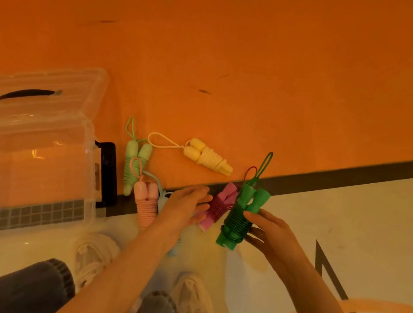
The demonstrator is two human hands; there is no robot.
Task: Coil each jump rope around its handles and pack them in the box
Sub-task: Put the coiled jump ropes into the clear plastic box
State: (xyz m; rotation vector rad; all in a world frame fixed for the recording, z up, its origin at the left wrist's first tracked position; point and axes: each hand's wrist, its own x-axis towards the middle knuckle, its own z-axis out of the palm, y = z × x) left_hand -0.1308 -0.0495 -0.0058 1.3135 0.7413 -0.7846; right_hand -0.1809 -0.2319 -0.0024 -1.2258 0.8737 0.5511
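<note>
My right hand [267, 233] holds a coiled dark green jump rope [242, 214] by its wound middle, handles upright. My left hand [186, 205] reaches forward with straight fingers, touching a coiled magenta-pink rope [219, 206] on the floor. A coiled salmon-pink rope [146, 201] lies left of that hand, with a light blue rope [162, 195] partly hidden under my left arm. A pale green coiled rope [134, 163] and a yellow coiled rope [208, 158] lie farther off on the orange floor. The clear plastic box [34, 168] stands at the left.
The box's clear lid [36, 89] with a black handle leans behind the box. A black latch [106, 175] hangs on the box's right side. My shoes [96, 255] and trouser legs fill the bottom. A dark line [333, 175] separates orange floor from cream floor.
</note>
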